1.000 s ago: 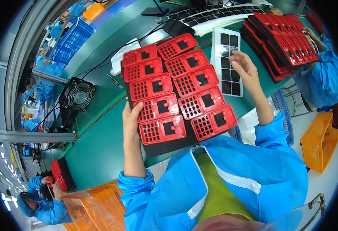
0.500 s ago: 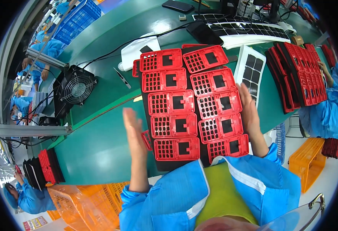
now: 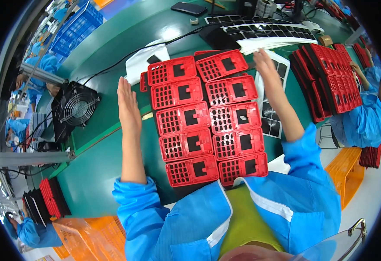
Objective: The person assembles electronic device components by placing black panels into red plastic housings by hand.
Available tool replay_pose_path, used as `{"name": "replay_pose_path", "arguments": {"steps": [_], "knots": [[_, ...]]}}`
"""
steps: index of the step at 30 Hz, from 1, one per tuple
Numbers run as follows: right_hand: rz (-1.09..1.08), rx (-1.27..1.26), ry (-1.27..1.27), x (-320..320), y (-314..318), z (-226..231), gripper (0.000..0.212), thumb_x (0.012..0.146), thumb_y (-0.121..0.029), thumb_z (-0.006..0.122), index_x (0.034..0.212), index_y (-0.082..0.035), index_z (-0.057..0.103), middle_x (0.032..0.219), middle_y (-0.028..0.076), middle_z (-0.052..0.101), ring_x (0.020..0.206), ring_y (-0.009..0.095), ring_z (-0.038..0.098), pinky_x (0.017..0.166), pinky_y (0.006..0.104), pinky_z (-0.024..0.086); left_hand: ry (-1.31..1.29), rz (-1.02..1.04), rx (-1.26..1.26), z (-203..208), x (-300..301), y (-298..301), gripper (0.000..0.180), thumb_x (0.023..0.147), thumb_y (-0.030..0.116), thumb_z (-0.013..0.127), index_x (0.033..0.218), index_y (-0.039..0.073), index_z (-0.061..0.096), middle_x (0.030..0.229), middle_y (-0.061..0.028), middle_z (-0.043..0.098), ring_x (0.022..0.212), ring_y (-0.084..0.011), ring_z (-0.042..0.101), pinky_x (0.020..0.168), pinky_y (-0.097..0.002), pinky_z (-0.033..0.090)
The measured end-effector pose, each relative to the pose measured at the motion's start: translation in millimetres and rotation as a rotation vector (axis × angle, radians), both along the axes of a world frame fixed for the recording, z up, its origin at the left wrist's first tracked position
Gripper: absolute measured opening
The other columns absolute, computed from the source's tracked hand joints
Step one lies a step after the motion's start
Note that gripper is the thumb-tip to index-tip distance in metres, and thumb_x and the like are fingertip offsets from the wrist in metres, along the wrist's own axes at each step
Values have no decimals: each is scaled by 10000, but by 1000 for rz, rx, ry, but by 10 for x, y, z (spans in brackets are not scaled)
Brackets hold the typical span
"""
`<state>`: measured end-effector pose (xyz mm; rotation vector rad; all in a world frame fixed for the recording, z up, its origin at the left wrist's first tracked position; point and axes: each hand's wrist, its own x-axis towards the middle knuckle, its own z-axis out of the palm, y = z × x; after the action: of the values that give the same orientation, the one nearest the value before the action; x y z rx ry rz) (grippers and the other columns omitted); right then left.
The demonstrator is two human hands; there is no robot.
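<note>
Ten red plastic covers with grid holes lie in two columns of five on a black board, in front of the wearer on the green worktop. The columns run near to far, leaning a little left at the far end, while each cover's own long side runs roughly left to right. Both hands flank them: the left hand stands off the left edge with a strip of worktop between; the right hand is nearer, just beside the far right cover and above a white sheet with black squares. Whether it touches that cover, I cannot tell. Each grip is empty, the palm flat and the fingers straight, pinching nothing. So the covers lie right of the left hand and left and near of the right. No brand, label or readable writing shows on the covers, board or sheet.
</note>
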<state>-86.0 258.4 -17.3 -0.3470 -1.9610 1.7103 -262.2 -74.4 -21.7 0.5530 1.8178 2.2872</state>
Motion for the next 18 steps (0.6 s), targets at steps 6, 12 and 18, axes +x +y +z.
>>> {"name": "replay_pose_path", "arguments": {"steps": [6, 12, 18], "knots": [[161, -339, 64, -662, 82, -90, 631, 983, -408, 469, 1485, -73, 288, 1477, 136, 398, 1378, 235, 358, 1110, 345, 305, -82, -98, -1, 6, 99, 415, 695, 1014, 525, 280, 1512, 48, 197, 1546, -165, 258, 1422, -270, 264, 1161, -391, 215], [279, -205, -39, -782, 142, -64, 410, 952, -313, 545, 1255, -39, 569, 1112, 87, 641, 1028, 144, 617, 927, 269, 475, -84, -93, -6, 44, 319, 388, 682, 1012, 498, 342, 1499, 36, 221, 1477, -156, 372, 1315, -238, 433, 1071, -351, 377], [217, 38, -31, -666, 109, 58, 499, 946, -352, 563, 1343, -56, 497, 1232, 97, 590, 1153, 170, 537, 1000, 271, 390, 78, 18, -169, -89, 251, 315, 620, 1020, 406, 380, 1492, 25, 253, 1514, -170, 326, 1390, -256, 327, 1134, -377, 266]]}}
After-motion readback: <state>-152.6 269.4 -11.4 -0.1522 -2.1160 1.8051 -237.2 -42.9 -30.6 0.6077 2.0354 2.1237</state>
